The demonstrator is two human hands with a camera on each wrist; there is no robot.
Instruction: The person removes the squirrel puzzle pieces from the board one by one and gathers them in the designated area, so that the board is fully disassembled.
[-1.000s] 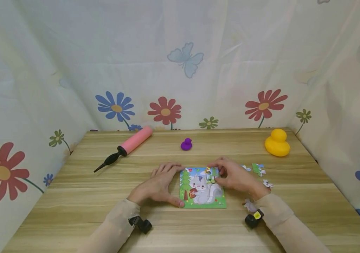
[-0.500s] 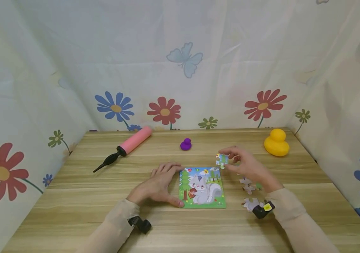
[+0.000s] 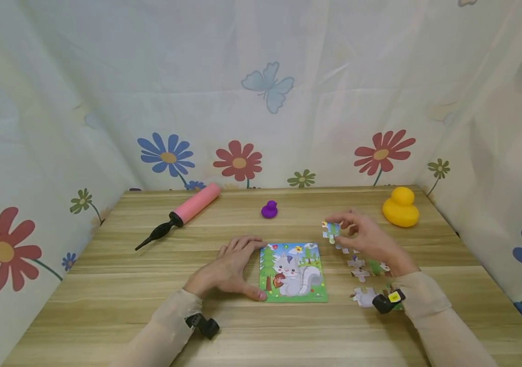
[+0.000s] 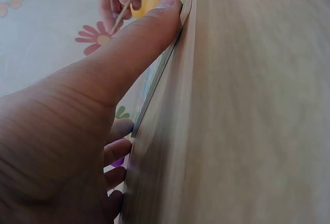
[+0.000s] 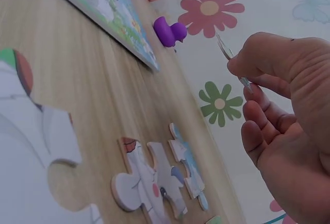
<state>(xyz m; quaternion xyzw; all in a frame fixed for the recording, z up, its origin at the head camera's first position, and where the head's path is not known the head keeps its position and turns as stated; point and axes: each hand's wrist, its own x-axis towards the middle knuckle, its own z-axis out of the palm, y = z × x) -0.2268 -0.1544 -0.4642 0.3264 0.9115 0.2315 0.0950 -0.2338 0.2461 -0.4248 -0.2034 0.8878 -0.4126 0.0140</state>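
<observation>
A square board (image 3: 292, 278) printed with a grey squirrel lies flat in the middle of the table. Along its left edge my left hand (image 3: 229, 270) is spread, thumb at the near corner and index finger at the far one. The left wrist view shows that thumb (image 4: 154, 26) on the board's edge. Right of the board, above the table, my right hand (image 3: 366, 237) pinches a jigsaw piece (image 3: 331, 231) between thumb and fingertips. In the right wrist view the piece (image 5: 225, 49) appears edge-on. Several other jigsaw pieces (image 3: 358, 270) lie below that hand, partly covered by it.
A pink hand pump (image 3: 197, 204) with a black nozzle lies at the back left of the wooden table (image 3: 105, 285). A small purple duck (image 3: 269, 209) sits behind the board, and a larger yellow duck (image 3: 400, 207) at the back right. Flowered curtains surround the table.
My right hand has lifted the jigsaw piece off the board's upper right part and carried it rightward, uncovering the picture there. The left hand and board have stayed in place.
</observation>
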